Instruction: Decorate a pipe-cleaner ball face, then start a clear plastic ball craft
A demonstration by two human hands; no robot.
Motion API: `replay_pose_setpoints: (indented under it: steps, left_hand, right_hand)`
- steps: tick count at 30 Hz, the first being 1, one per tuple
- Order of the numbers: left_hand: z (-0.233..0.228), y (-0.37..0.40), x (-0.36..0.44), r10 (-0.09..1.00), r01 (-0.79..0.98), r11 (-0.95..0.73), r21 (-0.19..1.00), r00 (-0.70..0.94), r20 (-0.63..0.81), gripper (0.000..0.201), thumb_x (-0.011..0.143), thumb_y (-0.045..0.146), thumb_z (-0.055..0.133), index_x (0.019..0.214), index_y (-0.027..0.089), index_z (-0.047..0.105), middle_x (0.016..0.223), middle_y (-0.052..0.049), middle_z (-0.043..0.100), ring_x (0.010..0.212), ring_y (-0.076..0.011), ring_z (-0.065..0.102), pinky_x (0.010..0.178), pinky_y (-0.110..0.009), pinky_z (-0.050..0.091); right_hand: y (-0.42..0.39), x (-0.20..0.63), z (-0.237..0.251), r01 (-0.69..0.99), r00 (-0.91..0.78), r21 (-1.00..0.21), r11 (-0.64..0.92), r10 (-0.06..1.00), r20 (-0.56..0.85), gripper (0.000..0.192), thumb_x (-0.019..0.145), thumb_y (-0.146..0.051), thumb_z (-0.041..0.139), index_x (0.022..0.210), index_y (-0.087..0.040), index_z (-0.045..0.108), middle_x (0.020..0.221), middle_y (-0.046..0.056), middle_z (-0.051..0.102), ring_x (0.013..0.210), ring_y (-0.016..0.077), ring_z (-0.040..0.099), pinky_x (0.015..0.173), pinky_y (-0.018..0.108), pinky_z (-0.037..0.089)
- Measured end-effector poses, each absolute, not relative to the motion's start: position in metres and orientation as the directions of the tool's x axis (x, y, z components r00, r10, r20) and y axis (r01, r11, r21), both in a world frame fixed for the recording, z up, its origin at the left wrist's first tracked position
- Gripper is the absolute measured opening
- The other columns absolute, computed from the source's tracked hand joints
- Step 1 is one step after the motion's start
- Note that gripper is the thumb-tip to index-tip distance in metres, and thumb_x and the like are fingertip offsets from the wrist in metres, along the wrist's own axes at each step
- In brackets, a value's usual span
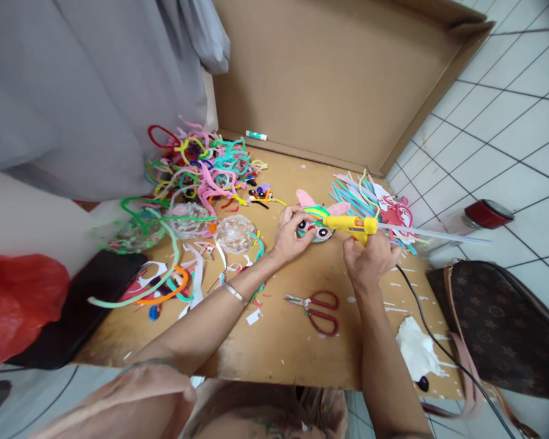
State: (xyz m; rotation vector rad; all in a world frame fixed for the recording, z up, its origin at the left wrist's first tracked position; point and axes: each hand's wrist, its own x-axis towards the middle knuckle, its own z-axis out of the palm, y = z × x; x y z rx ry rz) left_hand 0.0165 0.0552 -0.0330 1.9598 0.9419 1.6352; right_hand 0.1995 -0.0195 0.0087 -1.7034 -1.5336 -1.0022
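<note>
In my right hand (369, 259) is a yellow glue gun (351, 224), with a long clear glue stick (434, 233) poking out of its back end. Its nozzle points left, at a small colourful craft face (321, 230) with pink ears, a rainbow band and round black-and-white eyes. My left hand (293, 233) pinches the left edge of this face between thumb and fingers, steadying it on the table. Red-handled scissors (322, 311) lie partly spread on the tabletop, nearer to me and between my forearms.
A tangled heap of pipe cleaners (205, 161) covers the back left, with clear bumpy balls (235, 233) in front. Straight pipe cleaners (348, 190) lie at the right. A brown handbag (507, 323), black cord (423, 311) and white tissue (418, 347) are on the right side.
</note>
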Motion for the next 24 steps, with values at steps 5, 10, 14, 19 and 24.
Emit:
replay_pose_setpoints:
  steps: [5, 10, 14, 19, 24]
  left_hand:
    - [-0.0337, 0.0558, 0.0170, 0.725, 0.229, -0.681, 0.695, 0.081, 0.684, 0.016, 0.083, 0.029, 0.068, 0.096, 0.021, 0.065, 0.108, -0.008, 0.055, 0.107, -0.0232, 0.056, 0.097, -0.040, 0.050]
    - [-0.0340, 0.0564, 0.0173, 0.720, 0.214, -0.688, 0.694, 0.080, 0.689, 0.017, 0.082, 0.028, 0.068, 0.097, 0.021, 0.065, 0.109, -0.008, 0.055, 0.107, -0.0230, 0.056, 0.096, -0.040, 0.051]
    - [-0.0346, 0.0569, 0.0176, 0.726, 0.215, -0.683, 0.698, 0.091, 0.682, 0.017, 0.083, 0.029, 0.068, 0.098, 0.021, 0.065, 0.109, -0.008, 0.055, 0.107, -0.0234, 0.056, 0.095, -0.040, 0.051]
    - [-0.0366, 0.0580, 0.0183, 0.710, 0.205, -0.699, 0.685, 0.085, 0.699, 0.019, 0.083, 0.031, 0.068, 0.098, 0.020, 0.065, 0.108, -0.009, 0.055, 0.108, -0.0241, 0.056, 0.096, -0.041, 0.050]
    - [-0.0357, 0.0570, 0.0174, 0.722, 0.224, -0.686, 0.692, 0.088, 0.687, 0.018, 0.084, 0.032, 0.067, 0.098, 0.021, 0.065, 0.109, -0.008, 0.055, 0.109, -0.0241, 0.056, 0.097, -0.041, 0.050]
  right_hand:
    - [-0.0198, 0.1988, 0.0098, 0.993, 0.047, 0.019, -0.117, 0.538, 0.842, 0.010, 0.079, -0.029, 0.056, 0.084, -0.022, 0.051, 0.073, 0.004, 0.056, 0.074, 0.0248, 0.053, 0.071, 0.035, 0.027]
    - [-0.0204, 0.1989, 0.0095, 0.993, 0.044, 0.022, -0.118, 0.530, 0.847, 0.008, 0.080, -0.027, 0.056, 0.083, -0.021, 0.052, 0.072, 0.004, 0.057, 0.074, 0.0247, 0.054, 0.072, 0.036, 0.029]
    - [-0.0206, 0.1996, 0.0096, 0.992, 0.021, 0.048, -0.119, 0.524, 0.851, 0.009, 0.080, -0.027, 0.057, 0.085, -0.021, 0.053, 0.073, 0.004, 0.059, 0.074, 0.0248, 0.055, 0.072, 0.036, 0.030]
    - [-0.0208, 0.2003, 0.0102, 0.989, -0.018, 0.089, -0.121, 0.491, 0.871, 0.007, 0.080, -0.026, 0.057, 0.083, -0.021, 0.052, 0.072, 0.003, 0.059, 0.072, 0.0237, 0.054, 0.071, 0.035, 0.029]
    - [-0.0214, 0.2004, 0.0104, 0.990, 0.015, 0.060, -0.130, 0.511, 0.859, 0.007, 0.079, -0.026, 0.057, 0.080, -0.022, 0.051, 0.072, 0.003, 0.058, 0.074, 0.0237, 0.053, 0.073, 0.036, 0.029]
